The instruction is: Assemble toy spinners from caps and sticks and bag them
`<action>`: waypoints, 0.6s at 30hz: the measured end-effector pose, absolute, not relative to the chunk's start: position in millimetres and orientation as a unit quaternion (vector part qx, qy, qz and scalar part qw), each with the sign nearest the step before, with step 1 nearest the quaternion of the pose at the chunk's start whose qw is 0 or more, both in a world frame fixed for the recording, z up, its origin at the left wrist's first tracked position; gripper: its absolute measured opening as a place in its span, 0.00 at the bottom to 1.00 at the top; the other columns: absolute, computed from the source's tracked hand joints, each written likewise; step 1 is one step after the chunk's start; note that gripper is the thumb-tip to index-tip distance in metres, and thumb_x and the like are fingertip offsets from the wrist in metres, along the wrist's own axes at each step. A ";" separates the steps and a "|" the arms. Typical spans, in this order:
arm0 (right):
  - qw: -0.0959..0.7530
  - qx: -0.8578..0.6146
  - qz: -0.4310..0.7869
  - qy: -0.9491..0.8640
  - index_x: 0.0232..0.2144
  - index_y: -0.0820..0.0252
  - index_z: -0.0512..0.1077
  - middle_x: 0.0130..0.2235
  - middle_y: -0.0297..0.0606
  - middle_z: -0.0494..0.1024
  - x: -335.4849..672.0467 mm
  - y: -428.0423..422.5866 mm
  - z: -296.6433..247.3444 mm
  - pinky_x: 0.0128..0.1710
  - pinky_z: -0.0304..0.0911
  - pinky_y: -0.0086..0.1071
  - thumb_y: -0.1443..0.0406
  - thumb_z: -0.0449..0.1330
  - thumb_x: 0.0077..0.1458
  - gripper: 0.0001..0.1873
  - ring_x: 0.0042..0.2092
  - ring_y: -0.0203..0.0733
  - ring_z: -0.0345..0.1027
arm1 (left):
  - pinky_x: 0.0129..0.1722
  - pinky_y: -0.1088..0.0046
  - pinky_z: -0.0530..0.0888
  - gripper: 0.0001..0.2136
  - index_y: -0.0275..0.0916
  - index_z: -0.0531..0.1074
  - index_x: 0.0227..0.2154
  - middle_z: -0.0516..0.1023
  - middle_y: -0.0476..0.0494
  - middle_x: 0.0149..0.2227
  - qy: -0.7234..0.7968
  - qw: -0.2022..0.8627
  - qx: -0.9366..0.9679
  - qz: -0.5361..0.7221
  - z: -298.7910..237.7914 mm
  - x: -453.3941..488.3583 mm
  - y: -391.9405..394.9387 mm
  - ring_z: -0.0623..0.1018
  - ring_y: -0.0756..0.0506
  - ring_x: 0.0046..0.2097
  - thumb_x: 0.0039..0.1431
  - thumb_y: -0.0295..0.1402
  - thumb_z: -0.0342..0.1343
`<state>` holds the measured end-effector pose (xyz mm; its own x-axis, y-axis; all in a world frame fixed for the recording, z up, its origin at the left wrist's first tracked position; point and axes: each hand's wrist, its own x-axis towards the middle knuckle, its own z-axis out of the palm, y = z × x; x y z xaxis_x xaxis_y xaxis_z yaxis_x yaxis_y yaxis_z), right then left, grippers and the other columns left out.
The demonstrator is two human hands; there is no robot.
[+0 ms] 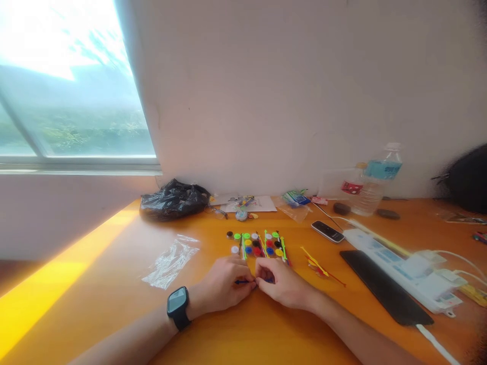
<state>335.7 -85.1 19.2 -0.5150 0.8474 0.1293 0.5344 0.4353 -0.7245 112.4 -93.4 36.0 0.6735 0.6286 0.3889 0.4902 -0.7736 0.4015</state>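
Pinching a thin blue stick [241,282], both hands [224,283] [283,284] curled nearly closed

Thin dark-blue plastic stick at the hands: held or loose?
Held: the left hand pinches the dark-blue stick, showing between thumb and forefinger; whether the right hand grips it, cannot tell.

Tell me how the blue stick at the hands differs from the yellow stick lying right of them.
The left hand holds the blue stick, partly covered; the yellow stick lies on the table, more exposed. The blue stick looks dark, the yellow stick bright. Both are thin.
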 end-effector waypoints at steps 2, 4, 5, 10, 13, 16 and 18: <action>0.246 -0.429 0.302 -0.815 0.29 0.58 0.68 0.28 0.28 0.70 334.7 -87.4 24.6 0.29 0.53 0.28 0.70 0.59 0.54 0.04 0.30 0.35 0.61 | 0.41 0.71 0.72 0.06 0.42 0.75 0.32 0.80 0.47 0.34 0.308 0.145 0.902 0.265 37.8 112.6 -94.7 0.77 0.46 0.37 0.65 0.29 0.57; 0.253 -0.431 0.273 -0.822 0.29 0.58 0.69 0.29 0.29 0.72 334.1 -90.9 33.1 0.30 0.55 0.28 0.70 0.60 0.54 0.04 0.31 0.36 0.63 | 0.43 0.70 0.73 0.03 0.43 0.76 0.36 0.81 0.46 0.37 0.303 0.151 0.899 0.277 41.4 112.0 -96.6 0.78 0.45 0.40 0.64 0.30 0.58; 0.261 -0.431 0.255 -0.825 0.29 0.58 0.70 0.30 0.31 0.74 334.1 -92.8 37.8 0.32 0.56 0.29 0.69 0.61 0.54 0.03 0.33 0.37 0.65 | 0.44 0.69 0.74 0.03 0.44 0.77 0.39 0.81 0.45 0.39 0.302 0.150 0.897 0.286 43.7 111.5 -97.6 0.79 0.44 0.42 0.64 0.31 0.59; 0.297 -0.452 0.199 -0.817 0.37 0.56 0.75 0.38 0.36 0.79 334.7 -101.9 56.2 0.38 0.60 0.32 0.62 0.62 0.60 0.04 0.38 0.41 0.70 | 0.46 0.65 0.75 0.09 0.45 0.75 0.48 0.80 0.42 0.44 0.326 0.144 0.867 0.348 54.0 106.5 -101.8 0.78 0.42 0.45 0.67 0.35 0.58; 0.281 -0.466 0.226 -0.808 0.35 0.56 0.75 0.31 0.34 0.78 333.4 -105.4 59.9 0.33 0.57 0.31 0.56 0.59 0.65 0.11 0.32 0.39 0.68 | 0.47 0.65 0.76 0.09 0.44 0.75 0.50 0.79 0.41 0.45 0.337 0.137 0.852 0.376 57.0 103.7 -102.4 0.77 0.42 0.46 0.70 0.36 0.55; 0.271 -0.443 0.330 -0.788 0.32 0.57 0.74 0.23 0.30 0.69 332.1 -106.4 59.5 0.26 0.51 0.30 0.51 0.55 0.69 0.20 0.24 0.35 0.60 | 0.49 0.64 0.75 0.09 0.44 0.76 0.49 0.79 0.41 0.46 0.340 0.130 0.846 0.389 60.0 102.6 -102.6 0.77 0.42 0.48 0.72 0.35 0.53; 0.299 -0.432 0.340 -0.780 0.31 0.58 0.74 0.23 0.30 0.66 332.2 -105.3 58.2 0.25 0.49 0.31 0.50 0.54 0.69 0.22 0.24 0.35 0.57 | 0.50 0.64 0.75 0.10 0.42 0.78 0.45 0.79 0.40 0.47 0.344 0.120 0.842 0.398 62.9 102.6 -103.2 0.76 0.42 0.49 0.73 0.34 0.51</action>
